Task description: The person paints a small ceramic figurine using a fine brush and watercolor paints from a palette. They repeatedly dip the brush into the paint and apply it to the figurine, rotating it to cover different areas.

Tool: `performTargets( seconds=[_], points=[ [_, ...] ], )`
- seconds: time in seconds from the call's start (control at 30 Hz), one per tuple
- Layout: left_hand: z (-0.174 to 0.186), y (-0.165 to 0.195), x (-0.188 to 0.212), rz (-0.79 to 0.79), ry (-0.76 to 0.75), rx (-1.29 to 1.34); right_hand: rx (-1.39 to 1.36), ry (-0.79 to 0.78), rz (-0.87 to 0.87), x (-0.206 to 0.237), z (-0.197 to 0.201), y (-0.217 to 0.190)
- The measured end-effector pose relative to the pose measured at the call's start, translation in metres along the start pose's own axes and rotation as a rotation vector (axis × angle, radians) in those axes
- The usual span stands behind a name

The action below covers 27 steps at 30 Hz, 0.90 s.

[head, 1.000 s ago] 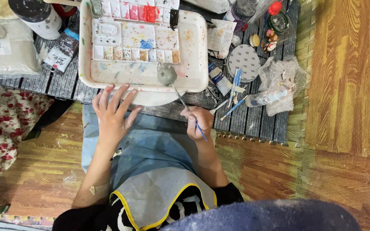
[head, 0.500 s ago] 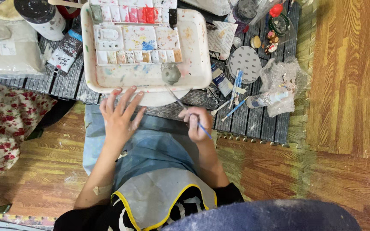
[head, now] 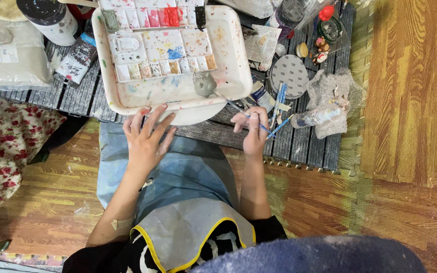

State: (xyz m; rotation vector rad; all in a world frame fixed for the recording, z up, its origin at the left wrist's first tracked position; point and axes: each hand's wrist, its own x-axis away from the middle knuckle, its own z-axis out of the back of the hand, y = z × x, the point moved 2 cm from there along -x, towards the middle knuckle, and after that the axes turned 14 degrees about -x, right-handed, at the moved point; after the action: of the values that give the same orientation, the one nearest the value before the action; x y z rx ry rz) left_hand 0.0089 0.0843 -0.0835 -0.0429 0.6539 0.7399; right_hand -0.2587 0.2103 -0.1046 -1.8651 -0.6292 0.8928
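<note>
A black-and-white paint tube [head: 77, 60] lies left of the tray — beside a pale bagged block [head: 11, 63], white-labelled.

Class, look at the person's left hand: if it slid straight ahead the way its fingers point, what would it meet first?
The left hand points up the picture; its fingertips already reach the white plastic tray's near rim, so probably that, though height is unclear.

Dark slatted mat [head: 218, 132] over wooden floor [head: 410, 101], w/ clutter directly on it: white tray [head: 228, 60] at centre, round white plate [head: 193, 117] under tray's near edge, dotted grey disc [head: 290, 76] to the right, clear plastic wrap [head: 336, 96] beyond, paint-spattered can [head: 49, 17] & dark paint tube [head: 74, 60] at left. Floral cloth [head: 6, 146] on floor, lower left.
</note>
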Motion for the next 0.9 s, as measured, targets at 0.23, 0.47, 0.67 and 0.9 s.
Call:
performTargets(
  seconds=[0.23, 0.47, 0.67, 0.9],
  points=[
    [-0.001, 0.0, 0.0, 0.005, 0.007, 0.0, 0.011, -0.092, -0.033, 0.0, -0.006, 0.001],
    [-0.002, 0.0, 0.0, -0.006, 0.02, 0.003, 0.015, 0.007, 0.024, -0.005, 0.01, -0.005],
    [-0.003, -0.001, 0.001, -0.001, 0.008, 0.01, 0.003, -0.2, -0.029, -0.002, 0.001, 0.002],
    [-0.005, -0.002, 0.002, -0.003, 0.009, 0.0, 0.025, -0.127, -0.008, -0.013, 0.008, -0.008]
  ],
)
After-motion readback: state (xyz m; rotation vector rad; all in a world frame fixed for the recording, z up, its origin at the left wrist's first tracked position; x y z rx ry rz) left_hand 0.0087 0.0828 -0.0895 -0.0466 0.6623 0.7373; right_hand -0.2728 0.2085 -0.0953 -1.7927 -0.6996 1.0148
